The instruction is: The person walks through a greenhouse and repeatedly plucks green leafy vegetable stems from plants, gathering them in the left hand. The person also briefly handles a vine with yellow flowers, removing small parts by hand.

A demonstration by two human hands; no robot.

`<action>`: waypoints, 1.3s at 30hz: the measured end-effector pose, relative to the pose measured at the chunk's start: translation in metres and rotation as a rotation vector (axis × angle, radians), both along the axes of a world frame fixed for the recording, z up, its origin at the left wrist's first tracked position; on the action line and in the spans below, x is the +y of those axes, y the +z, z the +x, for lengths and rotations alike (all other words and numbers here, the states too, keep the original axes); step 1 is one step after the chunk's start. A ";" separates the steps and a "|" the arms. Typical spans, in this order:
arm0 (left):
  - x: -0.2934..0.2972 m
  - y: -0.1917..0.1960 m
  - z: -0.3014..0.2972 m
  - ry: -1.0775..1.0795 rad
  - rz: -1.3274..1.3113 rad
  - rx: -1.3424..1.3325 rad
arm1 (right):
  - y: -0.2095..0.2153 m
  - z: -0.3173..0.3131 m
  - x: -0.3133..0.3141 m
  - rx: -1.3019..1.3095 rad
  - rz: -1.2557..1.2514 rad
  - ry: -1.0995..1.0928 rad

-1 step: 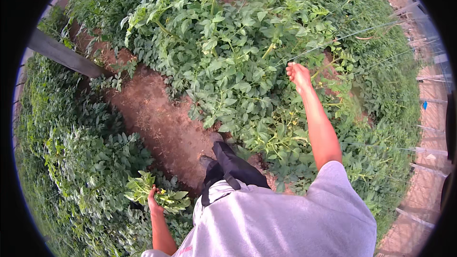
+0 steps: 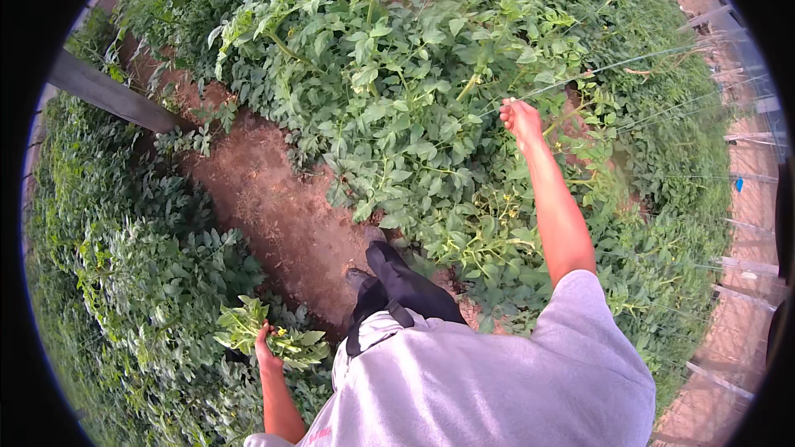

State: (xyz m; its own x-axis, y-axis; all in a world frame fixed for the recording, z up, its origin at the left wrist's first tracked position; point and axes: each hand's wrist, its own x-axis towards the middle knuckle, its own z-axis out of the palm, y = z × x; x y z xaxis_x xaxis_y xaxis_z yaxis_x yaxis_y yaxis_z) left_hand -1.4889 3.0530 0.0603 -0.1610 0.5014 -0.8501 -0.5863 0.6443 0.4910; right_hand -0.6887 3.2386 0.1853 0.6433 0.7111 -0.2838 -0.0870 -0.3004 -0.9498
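Note:
My left hand (image 2: 266, 346), low at my left side, is closed round a bunch of picked leafy shoots (image 2: 302, 349) with some small yellow flowers. My right arm reaches forward over tall green plants (image 2: 414, 128), which look like tomato plants. At its end my right hand (image 2: 522, 120) is closed in a pinch on a thin green string (image 2: 617, 63) that runs from the fingers up to the right. Leaves and a pale stem (image 2: 567, 118) stand just beside this hand. The fingertips are small in the picture.
A bare soil path (image 2: 273, 199) runs between the plant rows, with my shoes (image 2: 358, 277) on it. Another dense row (image 2: 166, 281) lies to the left. A grey post (image 2: 120, 99) leans in at upper left. More strings (image 2: 687, 112) stretch toward the right edge.
My right hand has risen very slightly, and the string beside it has shifted a little upward. The left hand with its leafy shoots has hardly moved.

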 end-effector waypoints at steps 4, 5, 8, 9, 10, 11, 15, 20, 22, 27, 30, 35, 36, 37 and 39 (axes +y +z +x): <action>0.004 0.024 0.009 0.053 0.024 -0.004 | -0.027 0.058 0.096 -0.001 -0.023 -0.134; 0.004 0.030 0.011 0.050 0.005 0.049 | -0.036 0.069 0.112 -0.012 -0.020 -0.164; -0.002 0.038 0.016 0.089 -0.044 0.080 | -0.059 0.100 0.154 0.027 -0.093 -0.201; -0.004 0.038 0.017 0.053 -0.030 0.068 | -0.066 0.107 0.165 0.008 -0.125 -0.250; -0.006 0.039 0.018 0.056 -0.039 0.060 | -0.070 0.114 0.175 0.028 -0.133 -0.267; -0.008 0.036 0.020 0.086 -0.064 0.060 | -0.073 0.119 0.183 0.046 -0.171 -0.320; -0.008 0.040 0.022 0.082 -0.138 0.137 | -0.071 0.119 0.203 0.075 -0.274 -0.447; 0.009 0.046 0.023 -0.014 -0.140 0.213 | -0.060 0.112 0.210 -0.033 -0.356 -0.466; 0.018 0.046 0.025 -0.038 -0.141 0.227 | -0.061 0.116 0.214 -0.040 -0.386 -0.461; 0.029 0.049 0.034 -0.035 -0.164 0.237 | -0.077 0.133 0.215 0.297 -0.202 -0.463; 0.032 0.050 0.043 -0.072 -0.123 0.189 | -0.081 0.137 0.209 0.556 -0.130 -0.412; 0.033 0.049 0.055 -0.058 -0.133 0.149 | -0.080 0.129 0.195 0.638 -0.022 -0.291; 0.033 0.050 0.056 -0.063 -0.147 0.165 | -0.082 0.125 0.193 0.611 -0.004 -0.293; 0.034 0.051 0.056 -0.067 -0.155 0.168 | -0.083 0.121 0.191 0.581 0.017 -0.296; 0.038 0.051 0.056 -0.101 -0.151 0.186 | -0.086 0.114 0.189 0.538 0.045 -0.336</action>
State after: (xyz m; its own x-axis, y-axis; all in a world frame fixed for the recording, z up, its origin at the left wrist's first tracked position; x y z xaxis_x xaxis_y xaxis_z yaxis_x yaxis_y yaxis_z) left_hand -1.4327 3.0910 0.1118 -0.2772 0.3927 -0.8769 -0.4241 0.7689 0.4784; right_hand -0.5745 3.4273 0.0998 0.6094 0.5137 -0.6039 -0.6379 -0.1347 -0.7583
